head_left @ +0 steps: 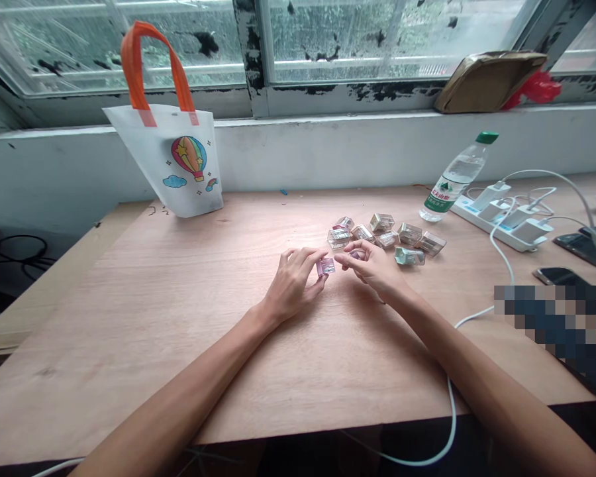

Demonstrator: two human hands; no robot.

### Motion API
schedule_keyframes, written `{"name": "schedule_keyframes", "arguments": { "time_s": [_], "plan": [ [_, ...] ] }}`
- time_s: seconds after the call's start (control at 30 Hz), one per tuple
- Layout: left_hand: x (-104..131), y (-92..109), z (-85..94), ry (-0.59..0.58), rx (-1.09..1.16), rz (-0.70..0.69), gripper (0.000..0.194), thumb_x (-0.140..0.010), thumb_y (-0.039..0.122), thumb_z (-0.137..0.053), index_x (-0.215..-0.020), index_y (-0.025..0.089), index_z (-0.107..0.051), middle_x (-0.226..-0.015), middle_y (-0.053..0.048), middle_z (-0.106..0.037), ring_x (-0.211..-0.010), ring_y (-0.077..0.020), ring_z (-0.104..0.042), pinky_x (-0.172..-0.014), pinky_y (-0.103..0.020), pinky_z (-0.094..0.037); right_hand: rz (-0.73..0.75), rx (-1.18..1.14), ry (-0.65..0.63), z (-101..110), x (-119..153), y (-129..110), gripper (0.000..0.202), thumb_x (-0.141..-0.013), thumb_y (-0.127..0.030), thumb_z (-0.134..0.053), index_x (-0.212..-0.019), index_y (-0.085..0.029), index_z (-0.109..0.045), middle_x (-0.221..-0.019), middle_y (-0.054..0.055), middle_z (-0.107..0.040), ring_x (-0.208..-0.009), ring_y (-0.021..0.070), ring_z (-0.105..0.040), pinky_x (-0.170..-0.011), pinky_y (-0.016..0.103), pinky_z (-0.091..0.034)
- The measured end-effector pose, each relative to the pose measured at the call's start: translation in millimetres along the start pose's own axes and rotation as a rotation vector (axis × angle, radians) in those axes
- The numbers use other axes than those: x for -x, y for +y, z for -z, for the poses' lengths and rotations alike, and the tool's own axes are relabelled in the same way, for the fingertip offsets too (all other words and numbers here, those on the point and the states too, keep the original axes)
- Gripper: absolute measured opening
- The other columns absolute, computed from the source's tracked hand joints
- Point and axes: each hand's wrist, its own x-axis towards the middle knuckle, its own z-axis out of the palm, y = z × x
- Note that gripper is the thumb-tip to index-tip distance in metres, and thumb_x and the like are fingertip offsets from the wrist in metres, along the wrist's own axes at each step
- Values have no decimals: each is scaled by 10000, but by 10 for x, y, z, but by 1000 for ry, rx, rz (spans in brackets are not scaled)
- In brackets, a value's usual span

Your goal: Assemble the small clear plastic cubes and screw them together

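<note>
My left hand point(298, 281) rests on the table with thumb and fingers closed around a small pinkish-purple see-through box point(326, 266). Just to its right, my right hand point(375, 268) is pinched, thumb and forefinger close to the box's right end. A bit of something purple point(356, 254) shows among the right fingers; most of it is hidden. Right behind the hands lie several small clear boxes, among them a pinkish one point(338, 238), a brownish one point(410, 233) and a greenish one point(410, 256).
A white bag point(153, 159) with orange handles stands at the back left. Toward the right are a water bottle point(449, 189), a white power strip point(501, 222) with plugged-in chargers, and phones point(561, 276). A white cable point(451, 404) runs beneath my right forearm.
</note>
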Motion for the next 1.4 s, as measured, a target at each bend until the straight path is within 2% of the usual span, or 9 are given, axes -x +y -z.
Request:
{"name": "schedule_keyframes", "arguments": {
  "time_s": [0.2,0.33,0.47,0.67,0.83,1.07,1.23,1.33,1.4],
  "plan": [
    [0,1,3,-14,5,10,398,-965,204,-593,-1354,212,-508,-1259,-105,-671,-1183,-249,-629,-1075,-432,-394,102,2,-50,18,-17,56,531,-694,-661,-812,-848,-194,-609,-708,-5,-632,-503,71,-362,-482,249,-205],
    [0,3,2,-15,6,15,396,-959,195,-594,-1345,212,-511,-1263,-106,-672,-1189,-252,-628,-1075,-433,-392,97,20,-34,14,7,16,455,-738,-590,-816,-838,-188,-627,-746,-1,-625,-514,66,-344,-481,259,-205],
    [-2,6,-2,-7,8,6,399,-955,187,-598,-1344,201,-510,-1258,-107,-673,-1181,-249,-628,-1069,-432,-395,73,59,-25,2,24,-29,390,-772,-532,-802,-821,-172,-660,-700,-8,-583,-525,75,-342,-489,270,-207],
    [-4,8,-3,-6,13,7,394,-959,190,-596,-1343,207,-510,-1256,-107,-674,-1178,-248,-629,-1060,-432,-403,66,35,-29,-8,-5,7,377,-799,-496,-766,-954,-158,-708,-716,0,-608,-537,88,-362,-493,272,-225],
    [-2,2,-4,-3,10,0,394,-962,198,-597,-1346,204,-509,-1248,-107,-674,-1172,-250,-632,-1060,-432,-402,73,-40,-27,-12,8,-5,486,-761,-461,-813,-1121,-184,-642,-771,2,-673,-523,77,-358,-475,252,-229],
    [7,-5,-8,-13,17,11,447,-941,170,-621,-1367,211,-492,-1254,-102,-668,-1186,-254,-623,-1045,-422,-406,11,-156,-43,31,-16,38,421,-702,-478,-865,-938,-175,-693,-757,0,-642,-529,62,-360,-475,252,-207],
    [9,-11,-10,-20,31,-4,454,-947,179,-626,-1376,211,-481,-1262,-100,-662,-1196,-253,-615,-1033,-412,-417,-17,-181,-77,72,-12,20,562,-711,-458,-867,-1155,-180,-664,-771,2,-666,-511,57,-309,-478,258,-183],
    [15,-18,-12,-27,37,1,468,-948,182,-621,-1390,221,-472,-1278,-103,-654,-1206,-259,-610,-1033,-421,-420,-11,-133,-171,94,18,-31,615,-735,-467,-853,-1237,-194,-626,-693,-39,-616,-503,64,-318,-481,256,-187],
    [19,-21,-13,-29,41,5,475,-945,167,-615,-1394,224,-471,-1253,-100,-659,-1188,-259,-616,-1026,-424,-426,3,-77,-256,111,30,-45,650,-745,-461,-848,-1287,-205,-595,-658,-51,-602,-521,83,-396,-491,251,-226]
  ]
}}
